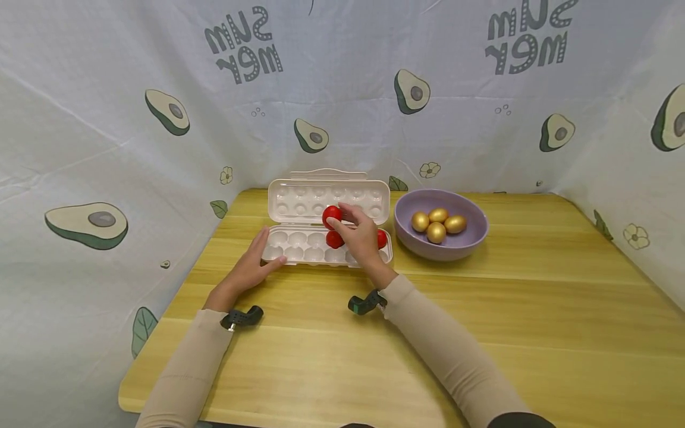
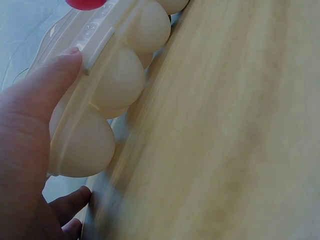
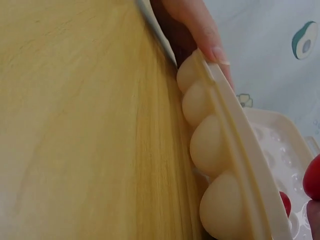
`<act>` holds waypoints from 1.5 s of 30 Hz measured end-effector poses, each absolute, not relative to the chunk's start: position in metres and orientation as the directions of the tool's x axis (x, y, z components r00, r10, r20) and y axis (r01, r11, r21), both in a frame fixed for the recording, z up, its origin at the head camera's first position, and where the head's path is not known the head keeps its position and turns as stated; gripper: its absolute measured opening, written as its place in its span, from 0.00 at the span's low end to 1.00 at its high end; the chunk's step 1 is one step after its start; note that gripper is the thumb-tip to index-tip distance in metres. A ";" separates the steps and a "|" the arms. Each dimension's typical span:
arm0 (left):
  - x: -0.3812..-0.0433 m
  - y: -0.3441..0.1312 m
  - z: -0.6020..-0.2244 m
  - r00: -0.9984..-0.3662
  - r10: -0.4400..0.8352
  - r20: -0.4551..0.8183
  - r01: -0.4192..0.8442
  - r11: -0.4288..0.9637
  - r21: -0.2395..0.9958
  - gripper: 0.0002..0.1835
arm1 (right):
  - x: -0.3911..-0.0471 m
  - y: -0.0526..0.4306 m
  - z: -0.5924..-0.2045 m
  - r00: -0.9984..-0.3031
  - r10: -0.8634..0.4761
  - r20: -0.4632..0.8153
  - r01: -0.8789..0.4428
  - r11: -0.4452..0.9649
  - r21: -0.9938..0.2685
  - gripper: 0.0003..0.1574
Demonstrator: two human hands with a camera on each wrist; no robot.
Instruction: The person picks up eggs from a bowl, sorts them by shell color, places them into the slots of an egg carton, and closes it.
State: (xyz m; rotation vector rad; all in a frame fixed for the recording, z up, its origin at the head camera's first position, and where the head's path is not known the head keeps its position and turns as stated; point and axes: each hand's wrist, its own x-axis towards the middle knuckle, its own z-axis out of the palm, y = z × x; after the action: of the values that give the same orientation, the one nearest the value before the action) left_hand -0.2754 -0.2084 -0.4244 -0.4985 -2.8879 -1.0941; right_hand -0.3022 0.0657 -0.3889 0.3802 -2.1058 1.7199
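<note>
Avocado-printed cloth (image 1: 348,89) hangs behind your wooden table (image 1: 321,345); near its back edge, toward the left corner, sits the egg carton (image 1: 294,255). Its lid (image 1: 301,199) is tipped back, presumably leaving the cups reachable. Your left hand (image 1: 247,270) grips the carton's left end, thumb on the front rim, probably for steadiness. Your right hand (image 1: 362,236) pinches a red egg (image 1: 331,214) over the cups, likely by fingertips to leave its underside free. At least two other red eggs (image 1: 335,239) show there. Along the back edge, rightward, the purple bowl (image 1: 446,252) gathers four gold eggs (image 1: 436,232), perhaps against rolling.
</note>
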 end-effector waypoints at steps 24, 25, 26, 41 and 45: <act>-0.277 -0.209 -0.427 -0.951 0.284 0.119 0.292 0.710 0.641 0.52 | -0.301 0.034 -0.397 -0.873 -0.004 0.488 -0.478 0.216 -0.852 0.27; -0.277 -0.209 -0.427 -0.951 0.284 0.118 0.292 0.710 0.641 0.52 | -0.302 0.033 -0.397 -0.870 -0.006 0.492 -0.482 0.212 -0.850 0.26; -0.277 -0.208 -0.427 -0.952 0.285 0.117 0.291 0.711 0.640 0.52 | -0.302 0.032 -0.398 -0.867 -0.006 0.499 -0.488 0.214 -0.846 0.26; -0.274 -0.207 -0.424 -0.951 0.286 0.118 0.293 0.710 0.640 0.51 | -0.302 0.032 -0.406 -0.788 -0.064 0.613 -0.583 0.400 -0.707 0.27; -0.274 -0.207 -0.424 -0.950 0.288 0.120 0.296 0.709 0.640 0.51 | -0.302 0.032 -0.407 -0.799 -0.058 0.599 -0.566 0.411 -0.715 0.28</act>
State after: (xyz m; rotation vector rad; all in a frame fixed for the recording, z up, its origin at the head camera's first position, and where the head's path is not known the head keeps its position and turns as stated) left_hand -0.2741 -0.2075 -0.4240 -0.4951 -2.8933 -1.0865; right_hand -0.3021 0.0320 -0.4067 0.5302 -2.1820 1.3792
